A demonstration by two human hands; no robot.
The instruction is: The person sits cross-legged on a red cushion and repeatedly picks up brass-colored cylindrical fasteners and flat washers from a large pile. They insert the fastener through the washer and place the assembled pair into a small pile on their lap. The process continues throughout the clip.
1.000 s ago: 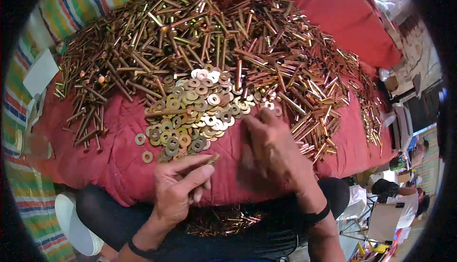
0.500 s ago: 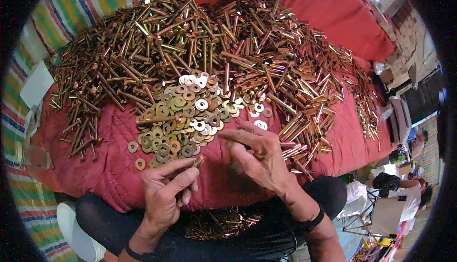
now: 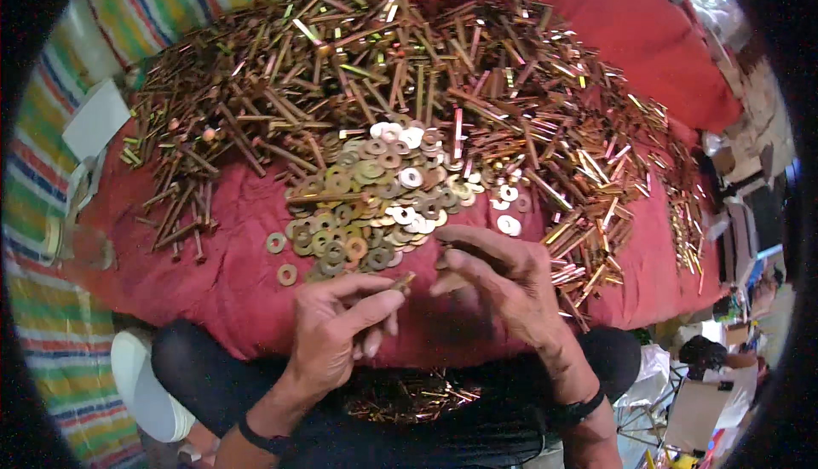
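My left hand (image 3: 336, 333) pinches a small brass-coloured bolt (image 3: 405, 282) between thumb and forefinger; only its tip shows. Close by on the right is my right hand (image 3: 515, 286), its fingers bent in toward that tip without touching it. A small dark shape sits at these fingertips, too blurred to name. Just beyond both hands lies a heap of flat gold and silver washers (image 3: 366, 205). One loose bolt (image 3: 328, 199) rests across the washers. Two single washers (image 3: 286, 275) lie apart at the heap's left.
Red quilted cloth (image 3: 230, 281) covers the work surface. A large pile of bolts (image 3: 281, 94) spreads far left, and metal tubes (image 3: 588, 188) lie far right. More metal parts (image 3: 413, 397) lie between my legs. A striped sheet (image 3: 60, 324) hangs at left, near a white card (image 3: 95, 120).
The whole scene has shifted rightward in view. My right hand has come a little closer to the bolt in my left hand, which keeps its pinch.
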